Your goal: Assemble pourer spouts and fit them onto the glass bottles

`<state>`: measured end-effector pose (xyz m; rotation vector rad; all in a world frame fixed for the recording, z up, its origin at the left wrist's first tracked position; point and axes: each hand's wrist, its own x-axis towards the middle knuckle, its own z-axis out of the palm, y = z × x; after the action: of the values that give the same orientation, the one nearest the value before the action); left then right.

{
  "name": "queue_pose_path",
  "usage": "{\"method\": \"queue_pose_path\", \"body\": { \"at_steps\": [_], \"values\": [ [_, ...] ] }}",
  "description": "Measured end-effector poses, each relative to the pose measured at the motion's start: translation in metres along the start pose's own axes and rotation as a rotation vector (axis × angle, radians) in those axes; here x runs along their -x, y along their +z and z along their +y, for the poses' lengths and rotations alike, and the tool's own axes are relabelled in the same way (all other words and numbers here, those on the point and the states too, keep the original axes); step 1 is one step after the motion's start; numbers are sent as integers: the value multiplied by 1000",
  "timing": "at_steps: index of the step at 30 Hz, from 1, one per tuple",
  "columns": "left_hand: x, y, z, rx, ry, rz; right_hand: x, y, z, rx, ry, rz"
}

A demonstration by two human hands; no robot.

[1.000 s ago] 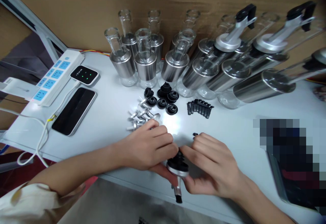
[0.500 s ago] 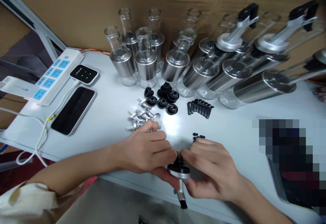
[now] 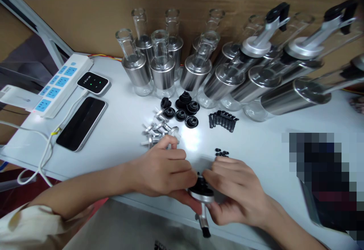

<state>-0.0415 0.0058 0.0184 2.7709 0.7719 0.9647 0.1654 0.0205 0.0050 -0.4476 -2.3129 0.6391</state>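
Note:
Between my hands, above the table's front edge, is a pourer spout with a silver disc, a ribbed black stopper on top and a black-tipped spout pointing down. My left hand is closed on its left side, thumb below the disc. My right hand grips it from the right, fingertips at the black stopper and thumb under the disc. Small black plugs lie just beyond the right fingers. Silver spout parts sit beyond my left hand, and ribbed black stoppers are grouped behind them.
Several glass bottles with steel sleeves line the back, some fitted with pourers. Black caps stand in a cluster before them. At left are a power strip, a Wi-Fi device, a phone and white cables.
The pourer spout in my hands has shifted slightly down and to the right. My fingers have moved a little around the black stopper; the things on the table stay put.

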Motion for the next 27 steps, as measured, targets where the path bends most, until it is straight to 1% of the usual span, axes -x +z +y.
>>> {"method": "queue_pose_path", "body": {
  "at_steps": [4, 8, 11, 17, 23, 27],
  "values": [
    [-3, -3, 0, 42, -15, 2, 1, 1, -1, -30, 3, 12],
    [-2, -2, -1, 82, -12, -17, 2, 1, -3, -49, 8, 20],
    [-2, 0, -1, 102, -7, -7, 1, 1, -3, -58, 18, 9],
    [-2, -2, -1, 150, 4, -47, -1, 2, -5, -89, 32, 1],
    [-1, -4, -1, 227, -11, -76, -3, 4, -7, -138, 42, 53],
    [2, 2, -3, 243, -51, -64, -7, 2, -7, -106, 108, -10]
  ]
}}
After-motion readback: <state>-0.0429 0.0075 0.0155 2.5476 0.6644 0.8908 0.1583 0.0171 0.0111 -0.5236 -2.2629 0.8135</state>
